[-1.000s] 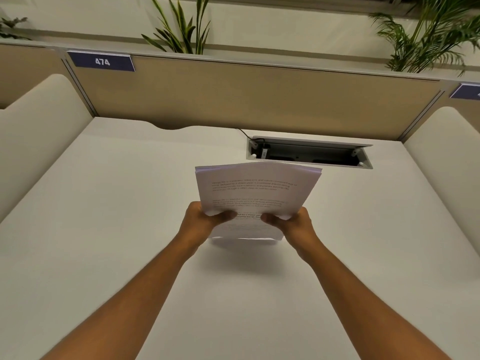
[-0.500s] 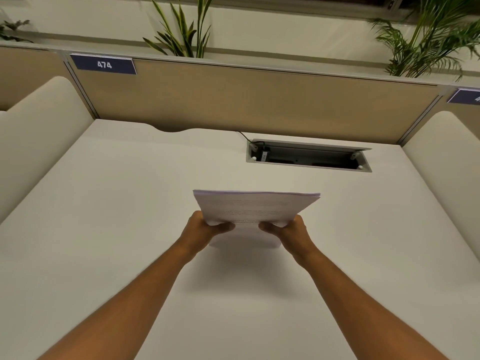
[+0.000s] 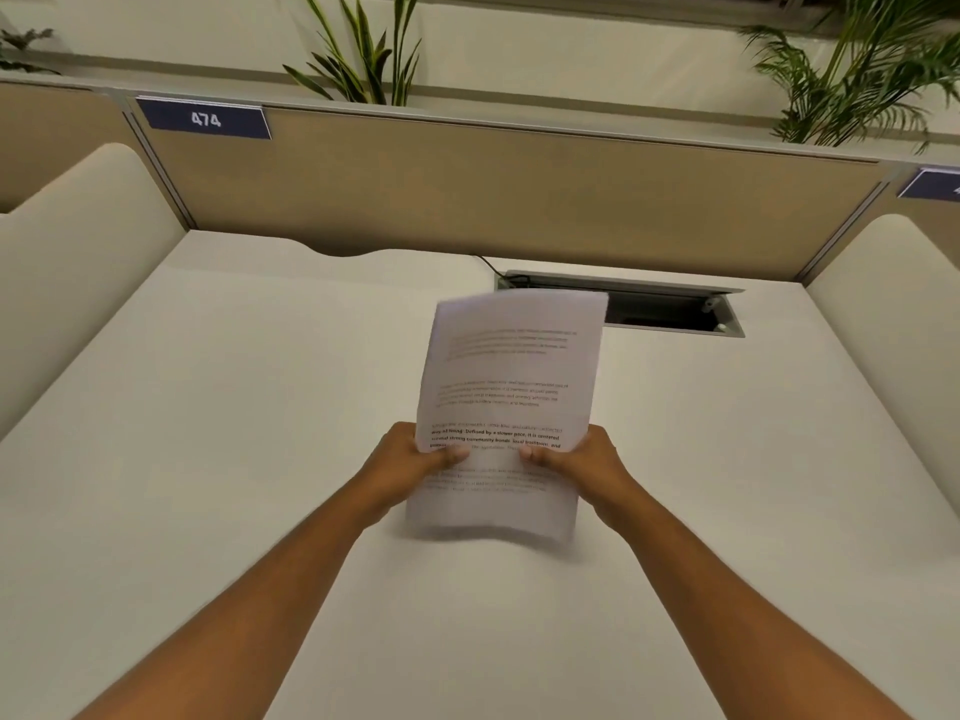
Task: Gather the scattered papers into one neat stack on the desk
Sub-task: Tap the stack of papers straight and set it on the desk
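Observation:
A stack of printed white papers (image 3: 511,376) is held upright above the middle of the white desk (image 3: 234,433), its printed face turned toward me. My left hand (image 3: 410,462) grips the stack's left side near the bottom, thumb on the front. On the opposite side, my right hand (image 3: 582,462) grips it the same way. The lower edge of the stack is blurred and hangs just over the desk surface. No loose sheets lie elsewhere on the desk.
An open cable hatch (image 3: 670,311) is set into the desk at the back right, partly behind the papers. A tan partition (image 3: 493,194) with a "474" label (image 3: 205,119) closes the back. Cream padded dividers (image 3: 78,241) flank both sides.
The stack was tilted nearly flat and low half a second ago; now it is raised upright with its face toward me. Both hands kept their grip.

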`<state>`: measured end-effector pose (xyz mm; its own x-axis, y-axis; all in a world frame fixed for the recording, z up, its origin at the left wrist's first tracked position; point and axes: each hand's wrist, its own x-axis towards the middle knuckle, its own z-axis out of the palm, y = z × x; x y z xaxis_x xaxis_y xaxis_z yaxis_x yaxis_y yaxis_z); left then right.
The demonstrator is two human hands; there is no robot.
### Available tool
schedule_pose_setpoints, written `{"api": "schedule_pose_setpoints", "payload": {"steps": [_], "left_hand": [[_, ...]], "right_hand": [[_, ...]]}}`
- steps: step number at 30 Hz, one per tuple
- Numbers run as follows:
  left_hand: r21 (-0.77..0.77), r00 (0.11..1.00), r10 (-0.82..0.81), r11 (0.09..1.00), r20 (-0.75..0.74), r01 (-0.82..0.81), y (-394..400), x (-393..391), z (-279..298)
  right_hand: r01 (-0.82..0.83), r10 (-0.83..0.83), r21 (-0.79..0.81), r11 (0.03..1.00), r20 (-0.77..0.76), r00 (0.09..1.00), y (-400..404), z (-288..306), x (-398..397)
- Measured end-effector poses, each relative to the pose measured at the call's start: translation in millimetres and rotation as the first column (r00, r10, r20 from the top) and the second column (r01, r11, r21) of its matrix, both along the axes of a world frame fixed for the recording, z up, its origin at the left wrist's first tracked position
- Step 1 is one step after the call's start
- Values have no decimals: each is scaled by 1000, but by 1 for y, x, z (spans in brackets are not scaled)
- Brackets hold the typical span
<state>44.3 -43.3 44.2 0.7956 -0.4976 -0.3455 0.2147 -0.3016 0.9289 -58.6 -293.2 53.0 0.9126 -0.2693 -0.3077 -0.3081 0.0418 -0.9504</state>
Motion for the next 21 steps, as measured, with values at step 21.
{"api": "schedule_pose_setpoints", "payload": {"steps": [21], "left_hand": [[208,905,400,882,145,-423,51,44,-24]], "right_hand": [[119,-110,49,992,-155,982,79,-28,61]]}}
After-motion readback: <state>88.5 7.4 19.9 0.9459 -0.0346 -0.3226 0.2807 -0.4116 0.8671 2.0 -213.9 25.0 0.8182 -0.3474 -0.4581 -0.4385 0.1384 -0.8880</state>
